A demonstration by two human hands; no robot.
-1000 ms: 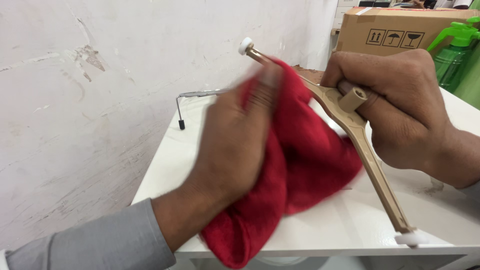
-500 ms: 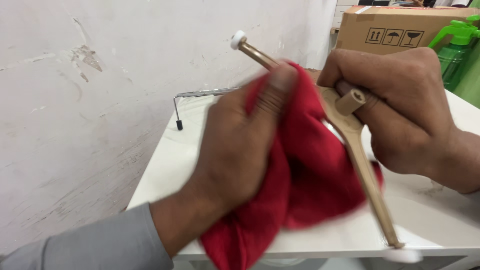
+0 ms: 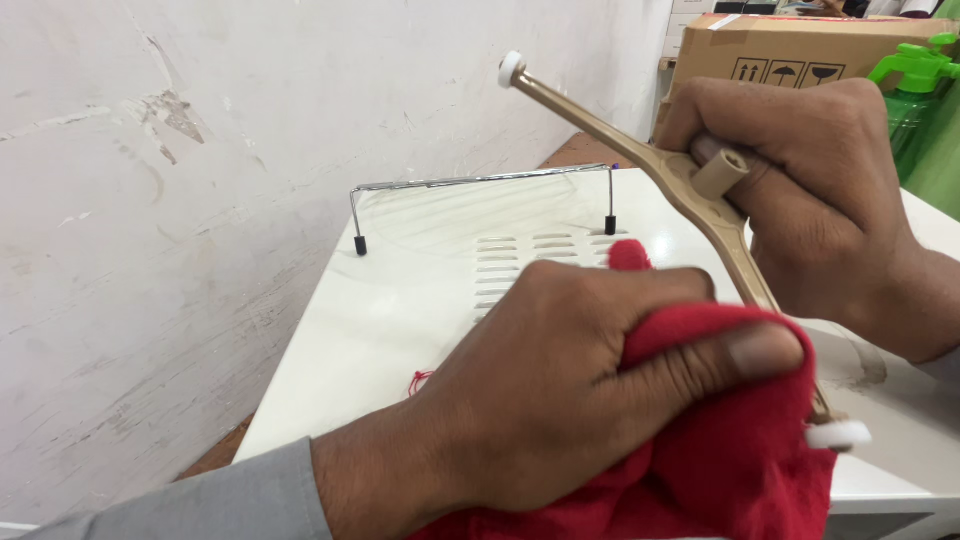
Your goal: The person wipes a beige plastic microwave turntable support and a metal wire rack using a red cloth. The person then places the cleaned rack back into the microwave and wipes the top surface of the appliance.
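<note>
My right hand grips a tan plastic roller ring piece with small white wheels at its arm ends, holding it tilted above a white appliance top. My left hand clutches a red cloth and presses it around the lower arm of the tan piece, close to its lower white wheel. The upper wheel points up toward the wall.
A chrome wire rack with black feet stands at the back of the white top, beside vent slots. A cardboard box and a green spray bottle sit at the right. A scuffed white wall runs along the left.
My left hand has slid the red cloth down from the upper arm of the tan piece to its lower arm. The view has moved closer, uncovering the wire rack.
</note>
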